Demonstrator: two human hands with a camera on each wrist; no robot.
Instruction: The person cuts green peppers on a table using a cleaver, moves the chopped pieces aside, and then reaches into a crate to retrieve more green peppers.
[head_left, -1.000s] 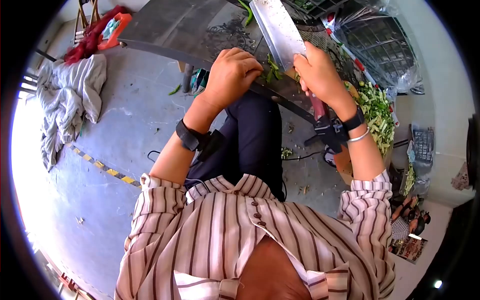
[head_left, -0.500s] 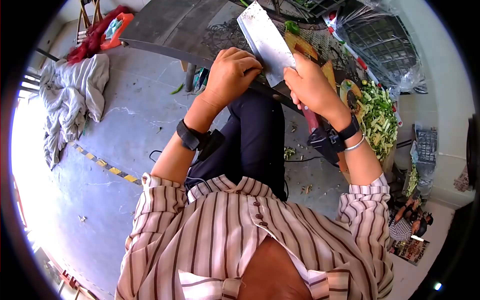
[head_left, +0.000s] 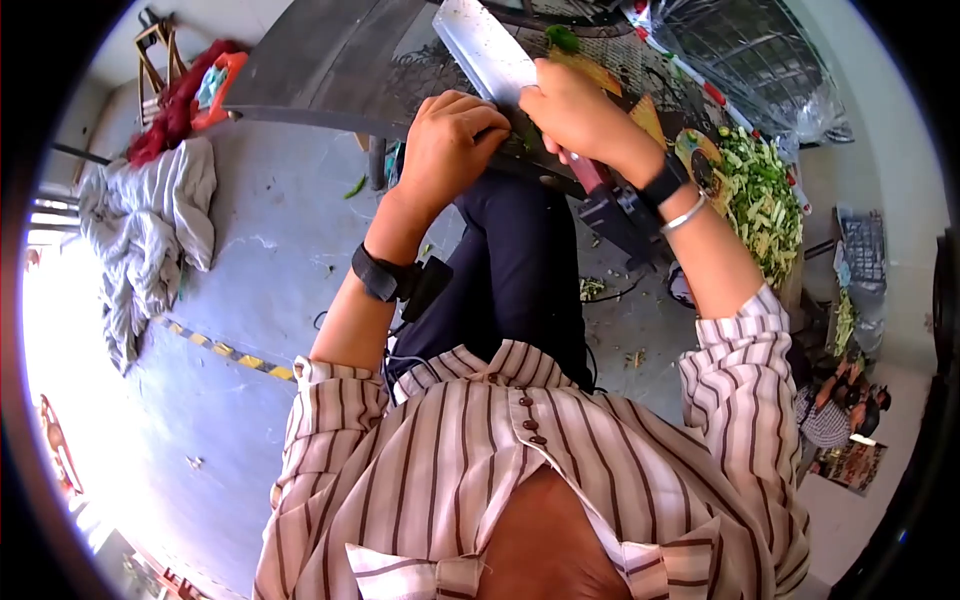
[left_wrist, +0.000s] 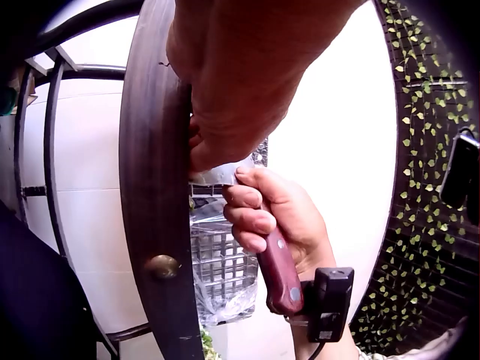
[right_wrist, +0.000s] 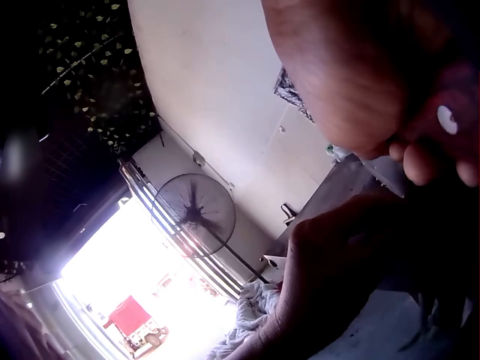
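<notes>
In the head view my right hand (head_left: 585,115) grips a cleaver by its dark red handle (head_left: 588,172). Its broad, speckled blade (head_left: 485,50) slants to the upper left, right beside my left hand (head_left: 450,140). The left hand's fingers are curled at the table's near edge, their tips hidden; I cannot tell what they hold. Dark green bits (head_left: 525,132) show between that hand and the right one. From the left wrist view, the right hand's fingers wrap the riveted handle (left_wrist: 279,270), and the left hand (left_wrist: 232,82) reaches to the blade.
Chopped green and pale vegetable pieces (head_left: 762,200) form a pile at the right. A green piece (head_left: 563,38) lies farther back on the dark table (head_left: 330,60). Plastic-wrapped black racks (head_left: 745,60) stand at the far right. Grey cloth (head_left: 150,240) lies on the floor at left.
The right hand has carried the cleaver leftward, so its blade now lies close against the left hand. The left hand keeps its curled pose at the edge. The head view has shifted slightly.
</notes>
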